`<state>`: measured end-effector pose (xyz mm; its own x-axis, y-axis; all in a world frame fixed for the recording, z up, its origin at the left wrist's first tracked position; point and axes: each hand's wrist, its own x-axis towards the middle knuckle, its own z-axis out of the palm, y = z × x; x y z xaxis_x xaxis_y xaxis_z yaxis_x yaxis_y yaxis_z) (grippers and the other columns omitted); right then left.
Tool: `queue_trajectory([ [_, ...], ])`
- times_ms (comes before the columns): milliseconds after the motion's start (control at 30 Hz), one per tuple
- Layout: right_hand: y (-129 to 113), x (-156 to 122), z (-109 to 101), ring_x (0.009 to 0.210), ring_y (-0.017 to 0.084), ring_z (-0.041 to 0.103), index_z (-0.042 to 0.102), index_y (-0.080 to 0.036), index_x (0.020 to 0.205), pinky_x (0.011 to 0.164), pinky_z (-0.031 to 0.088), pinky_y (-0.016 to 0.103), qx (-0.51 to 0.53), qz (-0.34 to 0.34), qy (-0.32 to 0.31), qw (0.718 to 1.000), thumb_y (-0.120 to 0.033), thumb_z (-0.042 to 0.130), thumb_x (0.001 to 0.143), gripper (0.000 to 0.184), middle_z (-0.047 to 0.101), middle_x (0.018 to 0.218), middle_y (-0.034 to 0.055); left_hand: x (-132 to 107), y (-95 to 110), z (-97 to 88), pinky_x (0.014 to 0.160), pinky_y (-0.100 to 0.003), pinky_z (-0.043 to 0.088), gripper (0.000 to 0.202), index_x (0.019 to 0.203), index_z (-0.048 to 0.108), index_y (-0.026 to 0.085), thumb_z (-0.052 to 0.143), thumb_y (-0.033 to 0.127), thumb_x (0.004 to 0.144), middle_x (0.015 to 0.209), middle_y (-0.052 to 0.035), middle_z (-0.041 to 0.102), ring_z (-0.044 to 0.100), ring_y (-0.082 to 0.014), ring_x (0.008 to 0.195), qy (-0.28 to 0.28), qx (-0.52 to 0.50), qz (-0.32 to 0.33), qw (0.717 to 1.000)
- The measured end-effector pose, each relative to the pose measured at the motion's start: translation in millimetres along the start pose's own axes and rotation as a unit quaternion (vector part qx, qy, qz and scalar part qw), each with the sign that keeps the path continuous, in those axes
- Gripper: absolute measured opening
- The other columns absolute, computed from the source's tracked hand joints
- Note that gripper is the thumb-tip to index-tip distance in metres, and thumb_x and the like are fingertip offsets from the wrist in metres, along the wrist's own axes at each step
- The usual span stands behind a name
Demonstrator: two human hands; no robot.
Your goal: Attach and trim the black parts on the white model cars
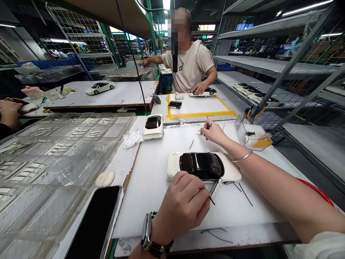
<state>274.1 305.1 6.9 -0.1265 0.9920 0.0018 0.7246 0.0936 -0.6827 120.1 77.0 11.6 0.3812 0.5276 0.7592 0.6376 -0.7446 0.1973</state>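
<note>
So at the far left edge there's another person's hand [10, 109] by a pale car body, and nearer in, a big spread of clear plastic trays [64, 169] with white parts in some of the compartments. Right next to those, near side, is a black phone [94, 223] lying screen up, with a cream oval case [105, 178] just beyond it. On a separate desk [129, 91] at the far left sits a white model car [99, 87] with a dark roof. Moving right, there's a crumpled white tissue [132, 139] just beside a second white car [153, 126]. Then the left hand [184, 201], watch and black beads on the wrist, fingers bent in by the near side of the main model car [203, 166]; its back faces us, so I can't tell if it's pinching anything. That car sits mid-desk, white with a glossy black roof, and a door-like part sticks out on its near side. Farther off, a person in a beige tee [190, 68] has a hand over another car, behind a yellow tape outline [202, 116]. The right hand [214, 132], silver bangle on the wrist, pinches a small dark item [209, 126] past the far side of the main car. Thin black strips [245, 194] lie near its right end, a clear container [250, 135] with tools stands farther right, and more white cars [257, 94] line the rack shelf beyond.
</note>
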Motion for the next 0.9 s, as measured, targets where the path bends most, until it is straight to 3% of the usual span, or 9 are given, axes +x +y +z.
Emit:
queue_trajectory([
  [267,0.3,-5.6,-2.8,0.049,0.007,0.05,0.049,-0.014,0.087,0.049,0.038,0.019,0.066,-0.02,0.005,0.998,-0.028,0.055,0.088,0.015,0.053,0.062,-0.0043,-1.5,-0.5,1.3,0.071,-0.036,0.046,0.008,0.08,0.061,0.014,0.059,0.006,0.078,0.076,-0.0037,0.06,0.052,-0.0155,0.073,-0.001,-0.004,-0.004,1.0],
  [433,-6.1,-35.2,-26.6,0.045,0.009,0.051,0.039,-0.019,0.078,0.044,0.037,0.02,0.158,-0.083,-0.031,0.983,-0.027,0.054,0.083,0.018,0.056,0.058,-0.0039,-2.2,-2.8,2.4,0.07,-0.036,0.047,0.011,0.08,0.059,0.015,0.058,0.005,0.077,0.076,-0.0038,0.06,0.053,-0.0155,0.073,0.013,-0.017,-0.011,1.0],
  [533,-7.6,-66.7,-52.7,0.043,0.009,0.05,0.039,-0.019,0.079,0.041,0.036,0.02,0.214,-0.131,-0.09,0.964,-0.035,0.056,0.084,0.024,0.057,0.059,-0.0031,-1.4,-3.1,4.3,0.069,-0.035,0.047,0.013,0.081,0.059,0.016,0.058,0.004,0.077,0.076,-0.0037,0.06,0.055,-0.0159,0.074,0.025,-0.024,-0.015,0.999],
  [633,-6.0,-98.9,-80.8,0.04,0.008,0.047,0.04,-0.019,0.079,0.038,0.034,0.018,0.303,-0.149,-0.187,0.923,-0.035,0.062,0.083,0.028,0.059,0.06,-0.0017,0.4,-1.8,8.1,0.069,-0.034,0.048,0.013,0.082,0.059,0.016,0.058,0.004,0.077,0.076,-0.0036,0.06,0.056,-0.016,0.074,0.03,-0.029,-0.01,0.999],
  [733,-4.0,-123.0,-102.7,0.036,0.007,0.045,0.04,-0.018,0.076,0.035,0.029,0.015,0.359,-0.1,-0.277,0.886,-0.029,0.065,0.082,0.028,0.057,0.054,-0.0022,2.1,0.0,12.4,0.069,-0.034,0.048,0.015,0.083,0.059,0.015,0.06,0.003,0.075,0.076,-0.0038,0.061,0.057,-0.0163,0.074,0.044,-0.03,0.003,0.999],
  [900,-6.4,-146.2,-116.3,0.035,0.004,0.044,0.042,-0.016,0.075,0.035,0.027,0.013,0.322,-0.031,-0.371,0.87,-0.028,0.065,0.084,0.028,0.059,0.056,-0.0004,2.0,1.9,15.5,0.07,-0.035,0.049,0.016,0.085,0.061,0.014,0.064,0.003,0.074,0.077,-0.0048,0.066,0.06,-0.0168,0.074,0.059,-0.014,0.023,0.998],
])
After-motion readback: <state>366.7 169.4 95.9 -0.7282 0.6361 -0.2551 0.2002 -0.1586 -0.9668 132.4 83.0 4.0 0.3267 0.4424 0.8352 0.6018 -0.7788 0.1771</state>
